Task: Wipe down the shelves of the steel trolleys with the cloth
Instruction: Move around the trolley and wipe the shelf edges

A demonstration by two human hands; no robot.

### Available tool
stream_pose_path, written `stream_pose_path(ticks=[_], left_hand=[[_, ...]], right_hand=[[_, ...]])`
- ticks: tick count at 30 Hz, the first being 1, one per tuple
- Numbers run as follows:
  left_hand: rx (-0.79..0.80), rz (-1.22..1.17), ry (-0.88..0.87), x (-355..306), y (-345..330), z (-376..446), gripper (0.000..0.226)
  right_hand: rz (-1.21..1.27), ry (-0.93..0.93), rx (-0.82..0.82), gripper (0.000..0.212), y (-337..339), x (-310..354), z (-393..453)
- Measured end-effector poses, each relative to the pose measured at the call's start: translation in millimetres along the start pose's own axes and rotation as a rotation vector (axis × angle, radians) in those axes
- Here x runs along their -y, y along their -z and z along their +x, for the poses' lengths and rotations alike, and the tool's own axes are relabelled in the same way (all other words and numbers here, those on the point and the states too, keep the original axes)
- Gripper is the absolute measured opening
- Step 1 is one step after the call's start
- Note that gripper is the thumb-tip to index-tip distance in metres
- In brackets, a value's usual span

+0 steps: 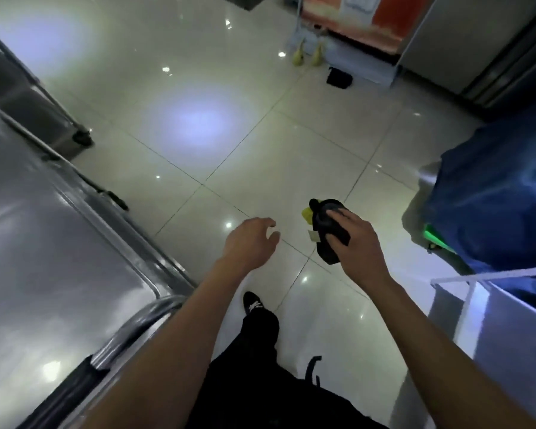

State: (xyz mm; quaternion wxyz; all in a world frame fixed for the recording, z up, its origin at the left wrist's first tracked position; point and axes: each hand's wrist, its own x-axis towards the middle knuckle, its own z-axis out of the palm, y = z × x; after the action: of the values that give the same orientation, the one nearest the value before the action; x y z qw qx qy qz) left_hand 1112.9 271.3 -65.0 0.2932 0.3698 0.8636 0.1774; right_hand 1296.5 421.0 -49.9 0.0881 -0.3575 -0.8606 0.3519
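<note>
A glossy tiled floor lay below, with the steel trolley at the left – its top shelf bare. The right hand gripped a bunched black cloth over the floor, apart from the trolley – the left hand hung with loose fingers, holding nothing

- Floor: pale cream glossy tiles, thin dark grout grid, bluish-white glare patches.
- Trolley, left of floor: grey brushed steel; handle grip black.
- Cloth in right hand: black, with a yellow-green patch and a small white tag.
- Cover, right of floor: deep blue; bright green strip under it.
- Small bag on far floor: black.
- Trousers: black; shoe black with white markings.
</note>
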Motion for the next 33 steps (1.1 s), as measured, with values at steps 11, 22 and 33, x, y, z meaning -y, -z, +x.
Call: stream_pose_path(ticks=[11, 22, 33], left_hand=[[-0.121, -0.069, 0.302, 46, 84, 106, 0.039], [-0.241, -0.172, 0.632, 55, 140, 209, 0.04], [-0.496, -0.513, 1.02, 127, 153, 191, 0.042]], right_hand=[[-0.029, 0.28, 0.2, 0.05, -22, 64, 210], [-0.035, 0.502, 0.554, 0.051, -54, 105, 416], [-0.177, 0.871, 0.999, 0.052, -196, 234, 485]])
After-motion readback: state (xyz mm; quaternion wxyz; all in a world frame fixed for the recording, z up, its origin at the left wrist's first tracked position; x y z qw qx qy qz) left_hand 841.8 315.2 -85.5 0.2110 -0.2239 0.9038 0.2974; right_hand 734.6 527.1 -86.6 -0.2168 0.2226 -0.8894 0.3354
